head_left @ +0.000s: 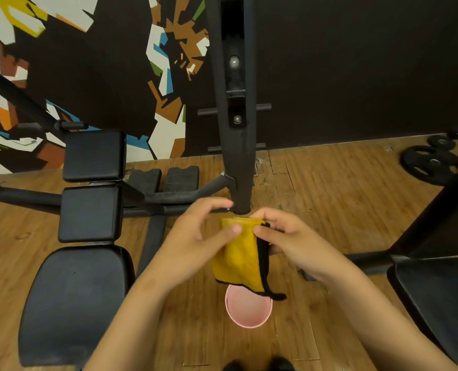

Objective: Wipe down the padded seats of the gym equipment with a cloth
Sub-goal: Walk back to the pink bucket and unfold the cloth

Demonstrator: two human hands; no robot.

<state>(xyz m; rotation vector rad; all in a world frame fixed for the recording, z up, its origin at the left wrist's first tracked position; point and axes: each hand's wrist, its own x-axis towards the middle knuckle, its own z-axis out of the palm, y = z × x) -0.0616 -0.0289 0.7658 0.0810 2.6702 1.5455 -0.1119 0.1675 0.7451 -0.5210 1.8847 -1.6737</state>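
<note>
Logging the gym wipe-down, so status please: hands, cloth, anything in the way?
Folded yellow cloth held by left hand and right hand, over the pink container. Nearest black padded seat at left, untouched. Nothing in the way.

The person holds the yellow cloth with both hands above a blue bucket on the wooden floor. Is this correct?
Not quite: the bucket is pink, not blue. The head view shows the left hand and right hand holding the yellow cloth above it.
</note>
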